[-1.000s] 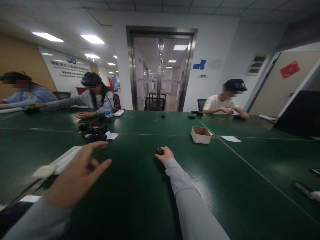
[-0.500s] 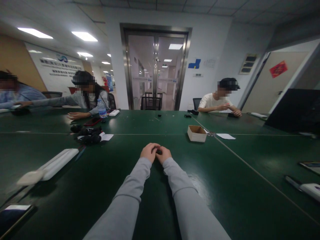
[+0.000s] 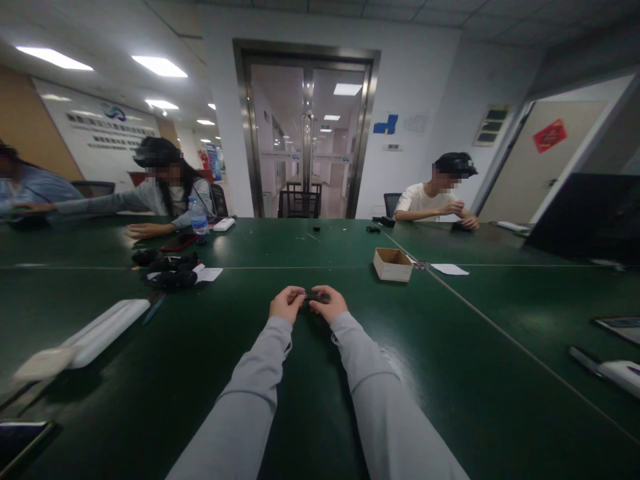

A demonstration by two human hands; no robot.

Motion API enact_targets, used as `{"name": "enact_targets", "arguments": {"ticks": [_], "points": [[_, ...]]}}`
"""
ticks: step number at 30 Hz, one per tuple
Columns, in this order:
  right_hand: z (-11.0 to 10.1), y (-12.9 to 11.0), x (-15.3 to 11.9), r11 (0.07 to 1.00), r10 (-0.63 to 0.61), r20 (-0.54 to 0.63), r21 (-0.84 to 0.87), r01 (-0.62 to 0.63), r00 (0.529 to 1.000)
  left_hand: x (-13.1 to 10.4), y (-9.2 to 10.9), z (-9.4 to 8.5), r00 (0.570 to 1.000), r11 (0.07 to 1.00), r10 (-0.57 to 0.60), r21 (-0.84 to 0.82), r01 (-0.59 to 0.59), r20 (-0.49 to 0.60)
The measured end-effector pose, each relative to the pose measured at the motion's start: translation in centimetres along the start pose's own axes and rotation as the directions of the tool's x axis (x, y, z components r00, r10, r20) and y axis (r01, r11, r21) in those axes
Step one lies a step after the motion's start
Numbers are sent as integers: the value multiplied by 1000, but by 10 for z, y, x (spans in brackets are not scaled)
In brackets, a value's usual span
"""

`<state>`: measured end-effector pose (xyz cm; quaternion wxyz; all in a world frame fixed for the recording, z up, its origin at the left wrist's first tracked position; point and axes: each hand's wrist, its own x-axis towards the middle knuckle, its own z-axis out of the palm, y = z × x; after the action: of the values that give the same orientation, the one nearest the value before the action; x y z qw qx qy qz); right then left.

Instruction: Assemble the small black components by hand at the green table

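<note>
A small dark, slim object (image 3: 313, 297) spans the gap between my two hands, just above the green table (image 3: 320, 373). It is too small to name. My left hand (image 3: 287, 305) pinches at its left end with thumb and fingertips. The other end sits in the fingers of my right hand (image 3: 327, 304), which are closed around it and partly hide it. Both grey sleeves reach forward from the bottom of the view.
An open box (image 3: 393, 265) stands ahead to the right, near papers (image 3: 450, 269). Left lie dark gear (image 3: 170, 270), a white power strip (image 3: 107, 333) and a phone (image 3: 23, 440). A bottle (image 3: 199, 217) stands beyond. Several people sit across the table.
My hands, fingertips touching before, have drawn apart sideways, mostly the left one moving left. The slim dark object now shows between them. The whole view has shifted slightly.
</note>
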<state>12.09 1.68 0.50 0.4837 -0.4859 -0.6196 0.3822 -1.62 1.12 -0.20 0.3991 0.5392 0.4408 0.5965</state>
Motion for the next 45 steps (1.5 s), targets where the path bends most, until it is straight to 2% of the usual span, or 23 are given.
{"name": "enact_targets", "arguments": {"ticks": [4, 10, 16, 22, 31, 38, 41, 45], "points": [[-3, 4, 4, 969, 36, 37, 241, -44, 999, 1, 0, 0, 999, 1000, -30, 5, 30, -40], [-13, 5, 4, 914, 25, 141, 398, -80, 990, 0, 7, 1, 993, 995, -88, -51, 84, -83], [-17, 6, 5, 890, 11, 198, 446, -100, 980, 0, 8, 2, 989, 995, -103, 1, 104, -108], [-18, 5, 3, 874, 1, 208, 475, -102, 978, 0, 10, 2, 986, 991, -113, 51, 120, -124], [-19, 2, 1, 862, -8, 249, 493, -120, 968, -1, 15, 1, 971, 965, -169, 174, 198, -168], [-21, -4, -3, 864, -9, 282, 485, -134, 960, -5, 23, 0, 969, 926, -139, 320, 201, -205], [-21, -8, -3, 854, 24, 286, 492, -168, 958, -4, 21, 0, 974, 939, -121, 296, 175, -192], [-19, -11, -3, 838, 102, 264, 497, -226, 959, -1, 12, 1, 989, 985, -75, 147, 94, -129]]}}
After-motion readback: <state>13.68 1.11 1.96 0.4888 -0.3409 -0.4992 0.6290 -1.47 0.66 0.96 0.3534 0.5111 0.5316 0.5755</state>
